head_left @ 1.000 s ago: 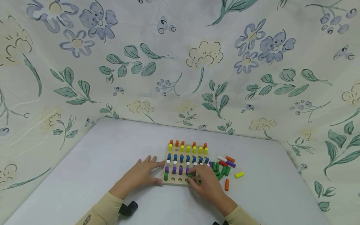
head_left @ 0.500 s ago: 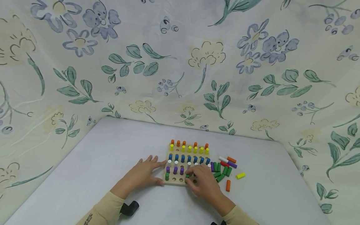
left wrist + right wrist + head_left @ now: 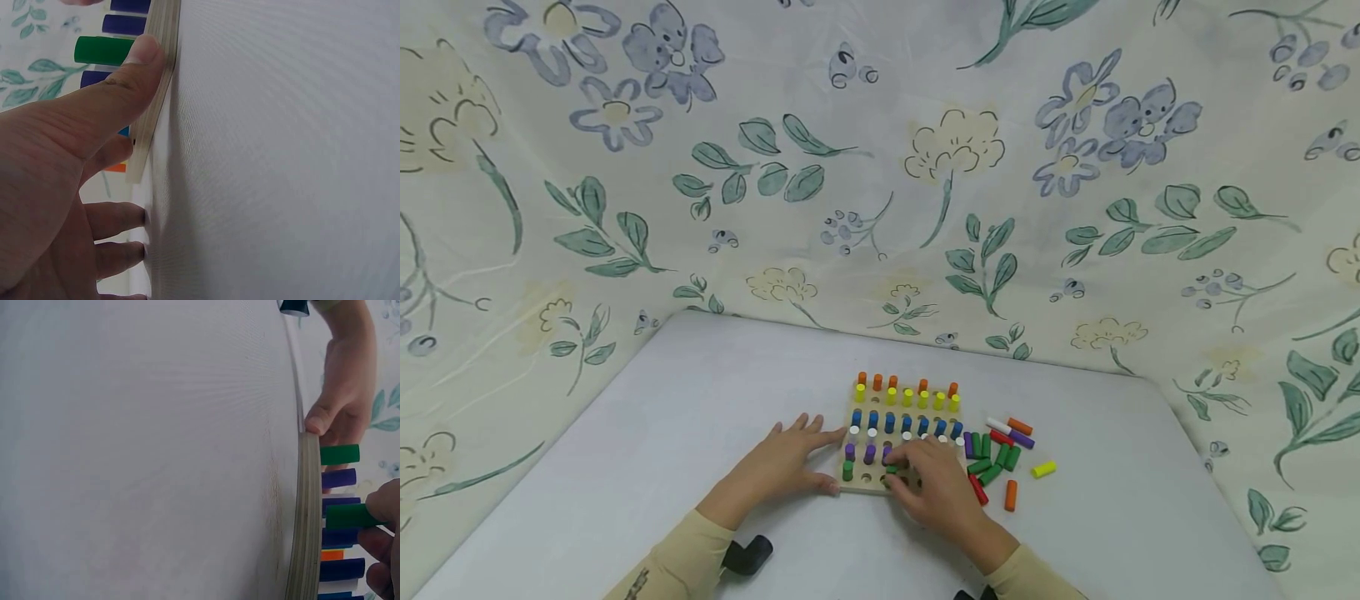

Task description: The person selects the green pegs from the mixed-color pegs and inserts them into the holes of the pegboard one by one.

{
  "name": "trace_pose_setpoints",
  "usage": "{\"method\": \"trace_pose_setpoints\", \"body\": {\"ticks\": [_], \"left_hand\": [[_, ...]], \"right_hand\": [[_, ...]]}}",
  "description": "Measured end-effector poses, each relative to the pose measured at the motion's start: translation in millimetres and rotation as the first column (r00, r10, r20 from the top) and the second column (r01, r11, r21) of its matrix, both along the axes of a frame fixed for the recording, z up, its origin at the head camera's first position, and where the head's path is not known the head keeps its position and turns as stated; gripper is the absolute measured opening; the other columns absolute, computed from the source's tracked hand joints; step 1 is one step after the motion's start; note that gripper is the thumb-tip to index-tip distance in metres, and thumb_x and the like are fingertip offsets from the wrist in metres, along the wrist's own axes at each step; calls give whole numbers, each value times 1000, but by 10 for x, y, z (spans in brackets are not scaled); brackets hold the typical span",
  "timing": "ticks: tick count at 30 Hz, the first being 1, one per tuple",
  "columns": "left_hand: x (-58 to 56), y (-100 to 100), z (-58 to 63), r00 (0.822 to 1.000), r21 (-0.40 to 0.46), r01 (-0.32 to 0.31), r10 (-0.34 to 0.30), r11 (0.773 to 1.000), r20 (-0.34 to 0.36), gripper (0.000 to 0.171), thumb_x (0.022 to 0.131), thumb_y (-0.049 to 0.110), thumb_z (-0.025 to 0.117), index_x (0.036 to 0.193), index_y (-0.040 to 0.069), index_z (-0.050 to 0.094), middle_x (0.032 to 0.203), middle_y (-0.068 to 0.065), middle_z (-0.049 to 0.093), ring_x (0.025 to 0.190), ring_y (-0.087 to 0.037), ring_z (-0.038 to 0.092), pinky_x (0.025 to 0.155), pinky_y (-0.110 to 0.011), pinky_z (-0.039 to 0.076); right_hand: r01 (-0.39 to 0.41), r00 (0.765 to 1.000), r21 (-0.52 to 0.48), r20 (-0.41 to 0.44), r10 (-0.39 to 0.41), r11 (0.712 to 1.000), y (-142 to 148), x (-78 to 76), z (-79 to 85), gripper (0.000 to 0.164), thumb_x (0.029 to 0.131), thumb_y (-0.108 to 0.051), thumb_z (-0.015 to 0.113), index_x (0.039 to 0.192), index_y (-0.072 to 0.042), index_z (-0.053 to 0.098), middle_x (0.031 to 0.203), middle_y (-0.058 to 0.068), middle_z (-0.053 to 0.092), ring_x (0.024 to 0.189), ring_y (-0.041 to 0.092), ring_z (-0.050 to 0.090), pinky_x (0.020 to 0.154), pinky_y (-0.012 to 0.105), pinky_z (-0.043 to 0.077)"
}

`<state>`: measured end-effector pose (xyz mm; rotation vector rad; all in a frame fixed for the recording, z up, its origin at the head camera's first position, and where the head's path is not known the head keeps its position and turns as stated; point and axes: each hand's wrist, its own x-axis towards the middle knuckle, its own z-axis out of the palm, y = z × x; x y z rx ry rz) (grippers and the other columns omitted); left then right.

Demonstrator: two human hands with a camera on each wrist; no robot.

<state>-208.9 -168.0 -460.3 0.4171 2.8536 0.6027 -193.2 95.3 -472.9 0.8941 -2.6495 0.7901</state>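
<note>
A wooden pegboard holds rows of orange, yellow, blue, white and purple pegs. At its front left corner stands one green peg. My left hand has its fingers spread, with the thumb and index finger touching the board's left side; in the left wrist view the thumb rests at the board's edge beside that peg. My right hand pinches another green peg between thumb and fingers, just above the front row. Some front-row holes are hidden under this hand.
Loose pegs lie right of the board: several green pegs, a yellow peg, an orange peg, a red peg and others. A black cylindrical object is by the left sleeve. A floral cloth hangs behind the table.
Holding the green peg, my right hand has moved left along the front row. A red peg beside it has come into view. The left hand stays at the board; the head view has shifted slightly.
</note>
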Motion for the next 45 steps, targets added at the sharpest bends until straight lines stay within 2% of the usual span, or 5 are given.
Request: {"method": "trace_pose_setpoints", "body": {"ticks": [13,19,31,45], "left_hand": [[10,22,35,1000,-6,-2,2,1000,-4,83,75,54,84,147,24,57,155,-25,42,148,-48,27,119,-68,17],[13,19,49,1000,-3,4,-4,1000,-4,83,76,54,84,147,22,57,155,-25,42,148,-48,28,118,-69,17],[13,17,44,1000,2,-11,11,1000,13,82,75,54,84,147,24,57,156,-24,41,149,-47,27,119,-68,15],[6,17,40,1000,0,-5,5,1000,1,83,75,54,84,147,24,57,156,-25,42,148,-47,28,119,-68,16]], "right_hand": [[3,998,35,61,-5,999,-106,-1,42,19,95,-30,73,112,-23,68,104,-13,67,99,7,56,95,37,50],[-11,999,27,50,10,1000,-150,-10,29,17,94,-27,74,109,-23,67,100,-14,66,95,7,55,91,37,49],[-30,999,45,26,28,999,-218,-13,33,19,96,-29,74,112,-22,68,104,-14,68,96,6,54,86,32,47],[-15,1000,169,24,12,986,-265,-33,25,20,96,-33,73,114,-26,73,108,-14,72,98,8,55,89,31,50]]}}
